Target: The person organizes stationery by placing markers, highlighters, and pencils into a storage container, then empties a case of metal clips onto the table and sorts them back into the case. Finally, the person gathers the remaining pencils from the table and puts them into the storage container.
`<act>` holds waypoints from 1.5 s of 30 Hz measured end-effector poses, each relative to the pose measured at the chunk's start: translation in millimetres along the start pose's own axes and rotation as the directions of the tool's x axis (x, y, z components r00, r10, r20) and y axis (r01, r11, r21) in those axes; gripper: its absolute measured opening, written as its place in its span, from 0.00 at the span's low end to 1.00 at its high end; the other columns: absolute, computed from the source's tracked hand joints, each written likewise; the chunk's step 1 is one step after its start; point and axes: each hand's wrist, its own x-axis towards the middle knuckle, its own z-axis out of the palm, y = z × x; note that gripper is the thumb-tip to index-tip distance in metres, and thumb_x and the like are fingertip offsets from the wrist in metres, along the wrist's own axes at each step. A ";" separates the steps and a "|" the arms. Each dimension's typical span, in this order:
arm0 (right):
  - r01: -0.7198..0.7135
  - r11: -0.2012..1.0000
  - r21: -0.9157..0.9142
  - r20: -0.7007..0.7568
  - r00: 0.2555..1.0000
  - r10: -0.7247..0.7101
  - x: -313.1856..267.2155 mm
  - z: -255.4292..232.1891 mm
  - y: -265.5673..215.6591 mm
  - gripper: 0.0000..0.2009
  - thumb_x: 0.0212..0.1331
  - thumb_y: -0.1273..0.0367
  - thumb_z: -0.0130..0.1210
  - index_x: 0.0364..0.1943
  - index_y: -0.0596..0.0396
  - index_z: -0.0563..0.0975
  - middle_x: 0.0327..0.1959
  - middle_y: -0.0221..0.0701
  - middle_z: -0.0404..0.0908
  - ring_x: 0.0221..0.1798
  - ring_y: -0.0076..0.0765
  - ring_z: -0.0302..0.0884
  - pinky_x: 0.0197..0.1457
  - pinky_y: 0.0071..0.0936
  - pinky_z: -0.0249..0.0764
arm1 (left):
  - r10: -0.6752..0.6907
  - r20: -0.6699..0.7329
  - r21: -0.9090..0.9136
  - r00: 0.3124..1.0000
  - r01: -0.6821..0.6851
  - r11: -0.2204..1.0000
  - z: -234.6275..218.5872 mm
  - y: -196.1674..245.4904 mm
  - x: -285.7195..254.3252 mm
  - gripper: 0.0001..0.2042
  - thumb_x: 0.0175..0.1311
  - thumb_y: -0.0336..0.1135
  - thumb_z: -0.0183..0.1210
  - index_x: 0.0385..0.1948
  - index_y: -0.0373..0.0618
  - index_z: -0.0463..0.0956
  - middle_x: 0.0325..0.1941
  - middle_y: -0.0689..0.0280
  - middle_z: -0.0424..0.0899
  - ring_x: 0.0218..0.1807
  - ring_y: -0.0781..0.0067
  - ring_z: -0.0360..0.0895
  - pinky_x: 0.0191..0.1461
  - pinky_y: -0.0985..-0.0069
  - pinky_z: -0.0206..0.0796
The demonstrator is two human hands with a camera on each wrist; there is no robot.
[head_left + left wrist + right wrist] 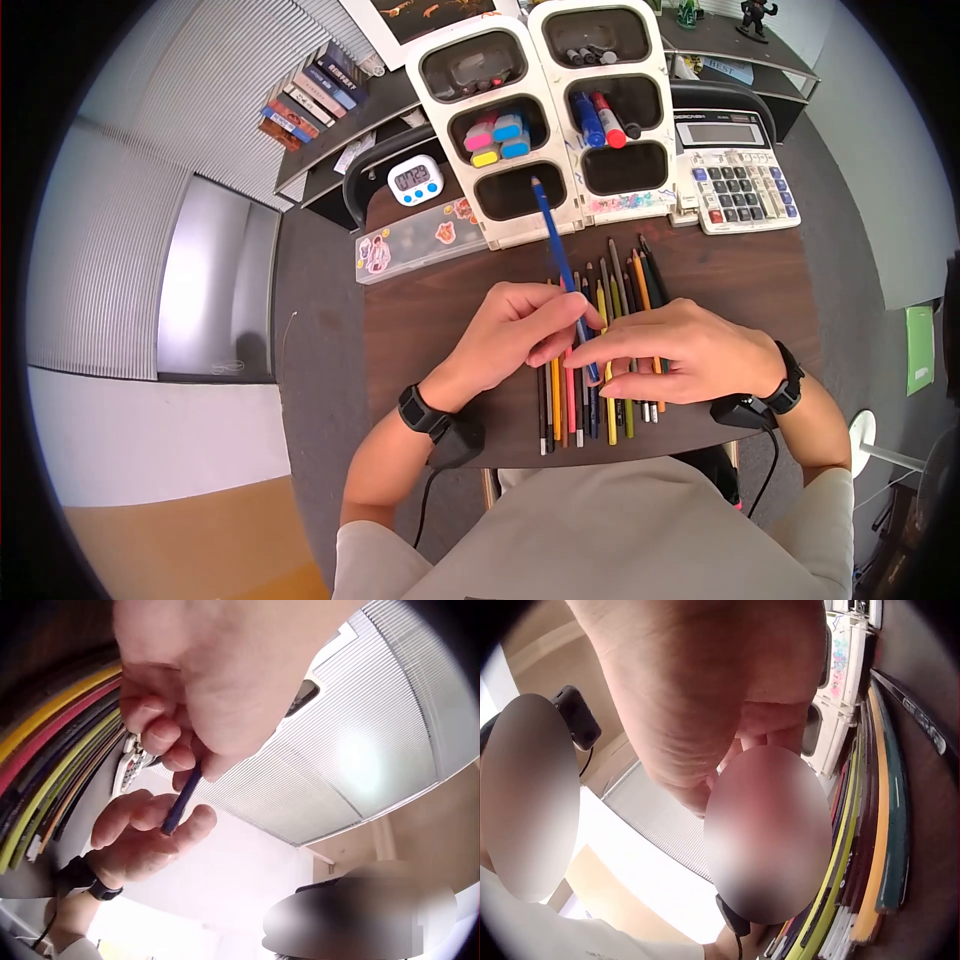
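A blue colored pencil slants over the table, its sharpened tip pointing toward the organizer. My left hand pinches it around the middle between thumb and fingers. Close by its blunt end is my right hand, thumb and index finger parted on either side of that end. In the left wrist view, the pencil's dark lower end overlaps the right hand's fingers. Beneath both hands lies a row of colored pencils, among them a yellow pencil and an orange pencil; the hands hide the row's middle.
Behind the row stands a white organizer holding highlighters and markers. To its right is a calculator. A stickered pencil case and white timer sit at the left. The table's front edge is near my body.
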 end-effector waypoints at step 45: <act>-0.230 0.954 0.192 -0.449 0.844 0.294 -5.9 -25.4 25.7 0.09 0.75 0.73 0.59 0.54 0.58 0.84 0.37 0.28 0.88 0.34 0.17 0.84 0.32 0.15 0.78 | 0.154 -0.107 0.176 0.982 -0.134 0.975 -8.3 -8.8 5.4 0.23 0.86 0.46 0.50 0.34 0.38 0.84 0.19 0.72 0.72 0.21 0.84 0.63 0.27 0.81 0.55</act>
